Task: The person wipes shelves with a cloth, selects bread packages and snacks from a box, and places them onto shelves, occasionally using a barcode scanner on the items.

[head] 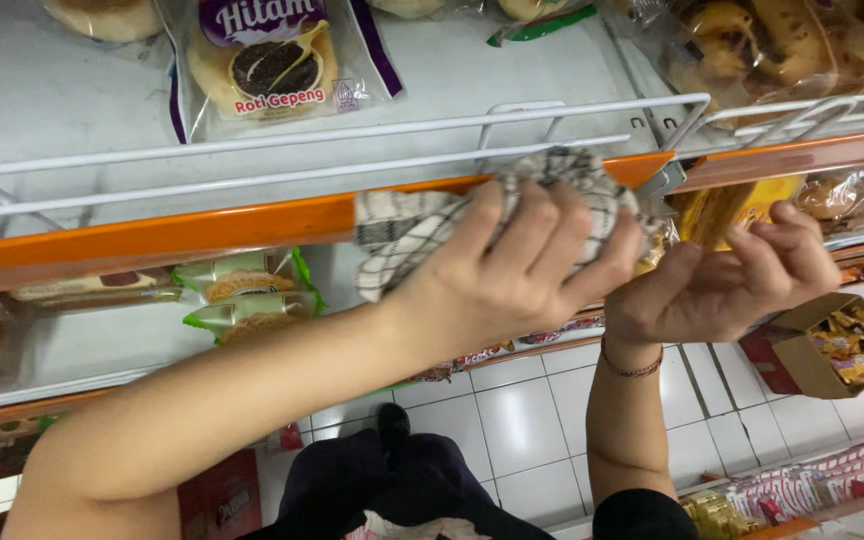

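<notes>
My left hand (512,270) presses a black-and-white checked cloth (402,235) against the orange front strip (202,235) of a shop shelf, fingers spread over the bunched fabric. My right hand (722,280), with a thin bracelet at the wrist, hovers just right of it below the same strip. Its fingers are loosely curled and nothing is in it. It is nearest a yellow packet (742,205) on the lower shelf.
A white wire rail (352,135) runs along the upper shelf, which holds packaged flat bread (272,60) and buns (762,45). Wrapped pastries (242,295) lie on the shelf below. An open cardboard box of snacks (842,345) stands on the white tiled floor (522,420).
</notes>
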